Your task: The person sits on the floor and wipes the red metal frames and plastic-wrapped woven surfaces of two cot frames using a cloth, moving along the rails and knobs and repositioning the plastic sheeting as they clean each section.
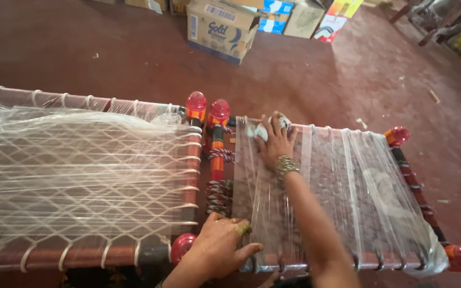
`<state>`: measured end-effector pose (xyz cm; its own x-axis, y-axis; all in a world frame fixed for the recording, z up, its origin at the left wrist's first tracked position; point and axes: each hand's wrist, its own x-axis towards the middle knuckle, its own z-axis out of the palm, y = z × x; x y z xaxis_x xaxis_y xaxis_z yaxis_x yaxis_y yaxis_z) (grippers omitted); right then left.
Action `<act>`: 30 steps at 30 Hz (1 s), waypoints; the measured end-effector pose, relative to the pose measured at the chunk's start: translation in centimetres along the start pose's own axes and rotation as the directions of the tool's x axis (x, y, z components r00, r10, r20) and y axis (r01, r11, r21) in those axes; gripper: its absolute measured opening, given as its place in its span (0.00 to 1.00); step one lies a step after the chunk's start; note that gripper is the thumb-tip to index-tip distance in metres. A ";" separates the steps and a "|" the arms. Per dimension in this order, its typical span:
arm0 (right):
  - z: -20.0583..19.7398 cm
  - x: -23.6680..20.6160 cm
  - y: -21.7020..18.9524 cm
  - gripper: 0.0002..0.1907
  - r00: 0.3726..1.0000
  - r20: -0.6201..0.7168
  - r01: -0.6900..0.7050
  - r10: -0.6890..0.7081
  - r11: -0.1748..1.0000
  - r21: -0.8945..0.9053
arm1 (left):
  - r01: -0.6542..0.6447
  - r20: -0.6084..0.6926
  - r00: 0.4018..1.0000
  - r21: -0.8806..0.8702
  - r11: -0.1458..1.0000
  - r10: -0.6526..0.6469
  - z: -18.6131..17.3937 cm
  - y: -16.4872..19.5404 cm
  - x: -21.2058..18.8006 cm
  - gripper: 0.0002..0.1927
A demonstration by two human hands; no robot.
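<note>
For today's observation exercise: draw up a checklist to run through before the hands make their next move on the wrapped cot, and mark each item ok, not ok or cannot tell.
1. Right hand grips the bunched wrap end at the far rail: ok.
2. Left hand presses flat near the near rail: ok.
3. Plastic wrap covers the small cot across its width: ok.
4. Wrap lies smooth: not ok, it bunches at the near right corner.
5. Wrap secured underneath: cannot tell.
</note>
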<state>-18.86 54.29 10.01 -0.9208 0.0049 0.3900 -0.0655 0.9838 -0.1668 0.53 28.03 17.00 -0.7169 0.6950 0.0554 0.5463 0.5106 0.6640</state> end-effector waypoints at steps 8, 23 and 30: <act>0.3 -4.4 -1.7 0.35 0.966 0.237 0.133 -0.108 0.987 -0.091 | 0.033 0.060 0.997 0.065 0.997 -0.037 -0.3 0.3 0.0 0.27; -4.6 -8.5 -4.9 0.45 0.821 0.328 0.412 -0.467 0.883 0.225 | -0.031 -0.006 1.000 0.029 0.999 0.031 0.6 0.0 -0.4 0.23; 1.3 1.4 -5.3 0.43 0.990 0.038 0.134 -0.135 0.991 0.011 | -0.023 0.071 0.997 -0.033 0.999 0.025 0.4 -0.3 -0.2 0.23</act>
<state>-20.28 48.87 10.31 -0.9174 -0.1344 0.3746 -0.1926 0.9736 -0.1224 0.71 27.95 16.49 -0.6704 0.7418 0.0188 0.5478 0.4777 0.6868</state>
